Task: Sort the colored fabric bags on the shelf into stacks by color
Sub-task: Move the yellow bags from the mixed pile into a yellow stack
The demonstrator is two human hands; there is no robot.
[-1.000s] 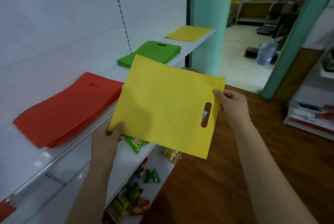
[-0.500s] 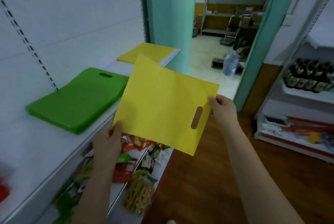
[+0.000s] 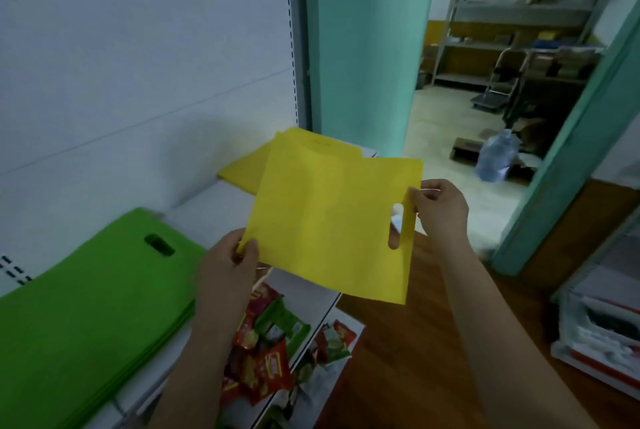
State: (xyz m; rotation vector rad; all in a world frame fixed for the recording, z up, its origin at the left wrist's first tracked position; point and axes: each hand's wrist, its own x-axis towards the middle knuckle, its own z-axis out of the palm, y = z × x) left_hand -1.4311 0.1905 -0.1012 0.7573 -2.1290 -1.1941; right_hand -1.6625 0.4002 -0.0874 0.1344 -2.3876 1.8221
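Misalignment is the risk: left hand (image 3: 228, 264) and right hand (image 3: 438, 208) pinch opposite edges of the limp yellow bag (image 3: 329, 220) above the yellow stack (image 3: 242, 170), so uneven release could drape it off the shelf (image 3: 207, 206).

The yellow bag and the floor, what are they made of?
The yellow bag looks like thin matte fabric: no shine, a punched handle slot, held flat by two corners. The floor looks like brown wood or wood-look laminate, slightly glossy.
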